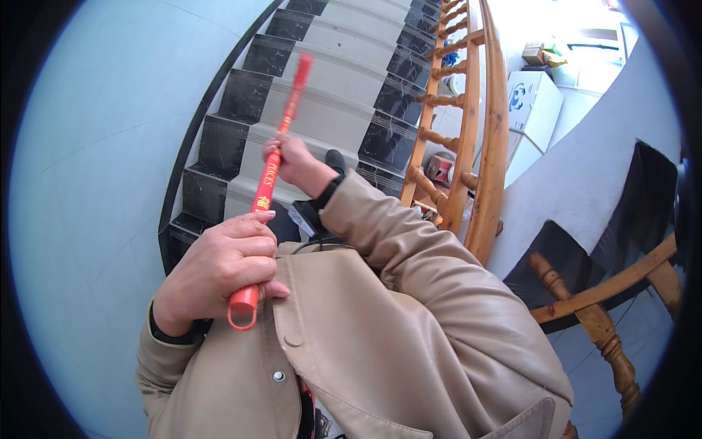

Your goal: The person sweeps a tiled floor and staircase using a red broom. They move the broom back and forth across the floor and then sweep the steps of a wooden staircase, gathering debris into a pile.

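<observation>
A red long-handled cleaning tool (266,181) with gold lettering slants away from me over the stairs. Its far end is blurred, so I cannot tell whether it is a broom or a mop. Near the top of the handle, just above a red hanging loop, my left hand (219,263) grips it. Farther along the shaft, my right hand (296,159) is wrapped around it. Below lies a staircase (323,99) with black marble-patterned sides and a pale middle strip. One dark shoe (335,161) shows on a step beyond my right wrist.
A turned wooden banister (488,137) runs along the right side of the stairs. A pale wall (109,137) with a dark skirting borders the left. Past the banister stand white boxes (529,104) and a red carton (440,166). More wooden railing (603,329) is at lower right.
</observation>
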`<action>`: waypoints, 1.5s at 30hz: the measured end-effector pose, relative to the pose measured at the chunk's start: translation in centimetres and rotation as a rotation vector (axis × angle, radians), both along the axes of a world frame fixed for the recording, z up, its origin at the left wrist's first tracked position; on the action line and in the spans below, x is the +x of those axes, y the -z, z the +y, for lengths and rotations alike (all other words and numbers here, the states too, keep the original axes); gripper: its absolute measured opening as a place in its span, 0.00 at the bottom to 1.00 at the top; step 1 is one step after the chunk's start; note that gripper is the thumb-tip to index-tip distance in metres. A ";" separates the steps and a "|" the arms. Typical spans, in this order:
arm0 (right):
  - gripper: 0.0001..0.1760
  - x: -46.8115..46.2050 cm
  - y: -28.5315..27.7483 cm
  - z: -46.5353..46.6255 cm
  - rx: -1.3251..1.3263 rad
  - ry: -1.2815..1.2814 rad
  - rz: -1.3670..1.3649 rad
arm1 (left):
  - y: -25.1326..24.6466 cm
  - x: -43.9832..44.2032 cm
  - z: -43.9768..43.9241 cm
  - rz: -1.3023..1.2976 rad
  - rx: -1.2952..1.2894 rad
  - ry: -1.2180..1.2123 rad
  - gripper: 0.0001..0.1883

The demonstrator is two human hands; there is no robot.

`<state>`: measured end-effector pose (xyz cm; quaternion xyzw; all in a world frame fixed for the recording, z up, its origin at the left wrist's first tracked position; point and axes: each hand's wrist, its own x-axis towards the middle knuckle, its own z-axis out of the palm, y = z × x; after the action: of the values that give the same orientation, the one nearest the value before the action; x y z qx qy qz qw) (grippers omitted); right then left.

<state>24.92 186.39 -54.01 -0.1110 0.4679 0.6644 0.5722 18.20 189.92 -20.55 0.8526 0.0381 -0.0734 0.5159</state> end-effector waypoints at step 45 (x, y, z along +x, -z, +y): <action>0.30 -0.8 7.9 21.2 1.011 -1.376 -1.622 | 8.6 -5.9 20.5 -0.257 -0.158 -0.638 0.19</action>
<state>24.13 207.61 -61.87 -0.4908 -0.5080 0.6784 0.2023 12.29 210.45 -29.19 0.7574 0.2316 0.1967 0.5779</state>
